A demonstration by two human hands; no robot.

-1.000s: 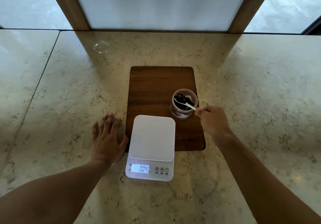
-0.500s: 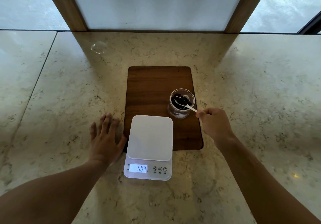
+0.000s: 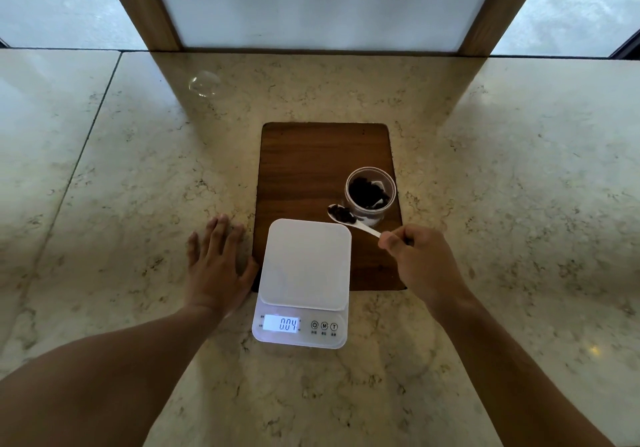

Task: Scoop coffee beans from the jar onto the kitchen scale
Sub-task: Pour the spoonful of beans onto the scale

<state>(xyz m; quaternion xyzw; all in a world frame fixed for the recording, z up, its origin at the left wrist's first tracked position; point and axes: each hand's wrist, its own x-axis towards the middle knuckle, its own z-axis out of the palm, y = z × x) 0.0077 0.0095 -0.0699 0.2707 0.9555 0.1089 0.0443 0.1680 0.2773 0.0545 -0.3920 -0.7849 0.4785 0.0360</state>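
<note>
Our right hand (image 3: 420, 259), pinched on the spoon (image 3: 349, 218), has lifted it loaded out of the jar (image 3: 370, 193); the beans (image 3: 343, 213) now hang just beyond the scale (image 3: 304, 266), ready to tip. Our left hand (image 3: 216, 266) rests flat on the counter (image 3: 104, 204).

White spoon (image 3: 353, 220) lifted out of the jar (image 3: 370, 193) where its bowl sat a second ago, now loaded with dark coffee beans (image 3: 342, 213), held beside the jar near the scale (image 3: 304, 266) far corner, right hand (image 3: 415, 259) drawn nearer
</note>
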